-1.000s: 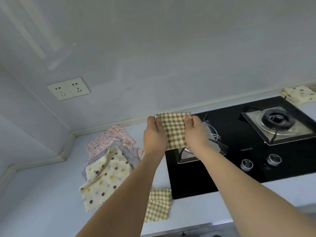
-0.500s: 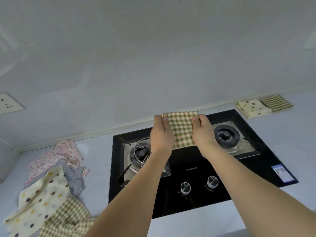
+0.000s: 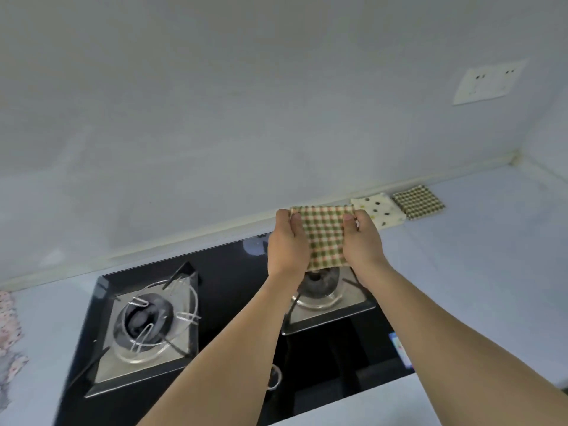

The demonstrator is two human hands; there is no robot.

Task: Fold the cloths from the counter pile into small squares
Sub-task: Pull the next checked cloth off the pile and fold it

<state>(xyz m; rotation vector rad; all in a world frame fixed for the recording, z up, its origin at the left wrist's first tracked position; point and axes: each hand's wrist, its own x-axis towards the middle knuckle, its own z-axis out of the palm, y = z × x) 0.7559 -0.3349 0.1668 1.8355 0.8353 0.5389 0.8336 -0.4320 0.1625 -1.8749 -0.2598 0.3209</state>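
Soft, even, bluish light; faint glare on black hob (image 3: 233,272); wide-angle bending at edges; slight blur

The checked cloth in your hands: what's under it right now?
The checked cloth, held up by the left hand and right hand, hangs over the hob's right burner. The burner's near part shows; its far part is covered.

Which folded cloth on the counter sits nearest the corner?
The green checked square; the cream dotted one lies beside it, toward the stove.
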